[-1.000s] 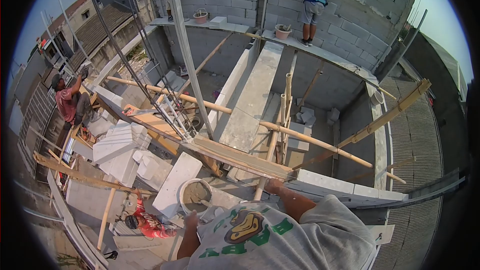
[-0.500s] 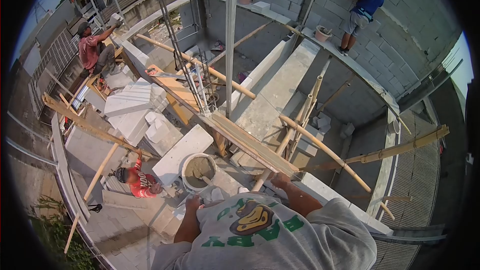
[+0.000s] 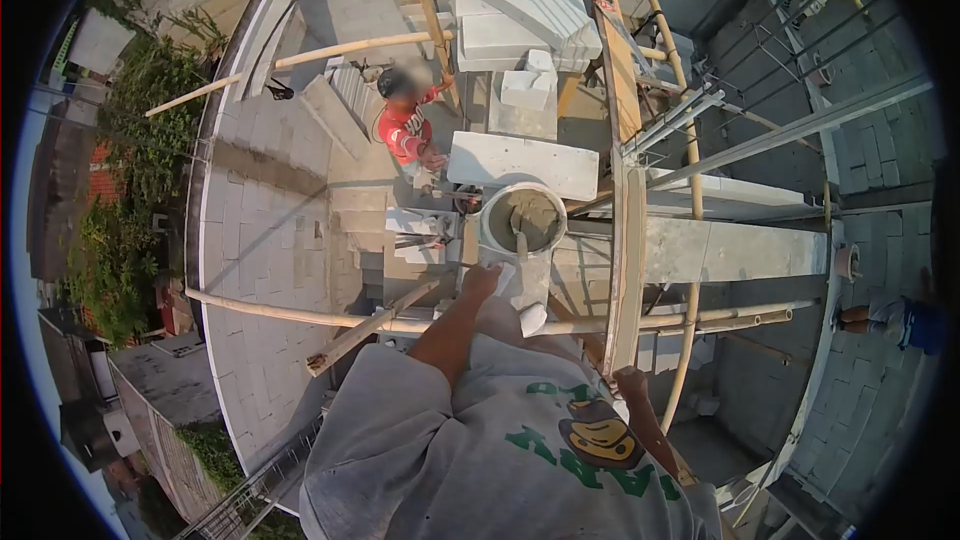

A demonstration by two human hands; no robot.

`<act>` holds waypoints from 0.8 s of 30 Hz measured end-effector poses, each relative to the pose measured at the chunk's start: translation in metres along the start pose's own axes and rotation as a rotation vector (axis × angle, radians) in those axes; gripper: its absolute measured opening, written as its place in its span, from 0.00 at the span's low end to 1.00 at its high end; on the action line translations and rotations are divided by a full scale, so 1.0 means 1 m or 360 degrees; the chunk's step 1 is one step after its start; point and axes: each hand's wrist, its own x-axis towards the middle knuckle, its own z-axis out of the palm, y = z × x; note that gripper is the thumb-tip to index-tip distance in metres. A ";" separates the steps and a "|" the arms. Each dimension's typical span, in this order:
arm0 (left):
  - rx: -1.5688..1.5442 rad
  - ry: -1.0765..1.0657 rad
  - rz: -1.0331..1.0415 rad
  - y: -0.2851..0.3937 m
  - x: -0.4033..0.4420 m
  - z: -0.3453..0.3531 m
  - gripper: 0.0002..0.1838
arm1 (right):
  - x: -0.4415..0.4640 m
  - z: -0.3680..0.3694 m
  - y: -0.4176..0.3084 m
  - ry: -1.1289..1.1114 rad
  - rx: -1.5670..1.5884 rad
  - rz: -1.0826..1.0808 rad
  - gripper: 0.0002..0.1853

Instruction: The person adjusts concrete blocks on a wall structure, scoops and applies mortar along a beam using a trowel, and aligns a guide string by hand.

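My left hand (image 3: 482, 280) is closed in a loose fist near my knee, beside a small white piece; what its fingers hold, if anything, I cannot make out. Just beyond it stands a round white bucket (image 3: 497, 227) of wet grey mortar, with a trowel (image 3: 521, 244) standing in it. My right hand (image 3: 630, 382) is at the near end of a long narrow board-edged beam (image 3: 629, 260), its fingers curled at the edge and partly hidden. A pale rectangular slab (image 3: 525, 166) lies behind the bucket.
A co-worker in a red shirt (image 3: 405, 135) stands lower down, left of the slab. Stacked white blocks (image 3: 505, 35) lie at the back. Bamboo poles (image 3: 290, 312) cross in front and at right. A person in blue (image 3: 905, 325) is at the far right wall.
My head has turned left, swinging the scene round to the right. The bucket and red-shirted co-worker appear farther right and higher. My left hand has shifted toward the middle of the view.
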 end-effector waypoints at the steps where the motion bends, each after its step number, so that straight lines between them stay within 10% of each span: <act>1: -0.0125 0.0028 -0.0151 -0.016 0.001 0.008 0.28 | 0.004 0.000 0.010 -0.0045 -0.0100 -0.0089 0.14; 3: -0.0360 0.0103 -0.0421 -0.055 0.023 0.026 0.27 | 0.027 0.004 0.026 -0.0118 -0.0266 -0.0278 0.15; 6: -0.0221 0.0488 0.0214 -0.122 0.076 0.052 0.26 | 0.043 0.008 -0.015 -0.0264 -0.0133 -0.0075 0.15; 10: -0.0357 0.0647 -0.0218 -0.086 0.140 -0.011 0.25 | 0.100 0.097 0.007 -0.0433 -0.0113 -0.0291 0.15; 15: 0.0003 0.0843 0.0015 -0.080 0.259 -0.037 0.32 | 0.082 0.175 -0.065 -0.0818 0.0527 0.0263 0.09; 18: 0.0485 0.0854 0.0073 -0.083 0.315 -0.033 0.34 | 0.074 0.222 -0.040 -0.0648 -0.0005 -0.0235 0.10; 24: 0.0718 0.0779 -0.0041 -0.086 0.371 -0.026 0.30 | 0.089 0.199 -0.075 -0.0855 0.0899 0.0790 0.10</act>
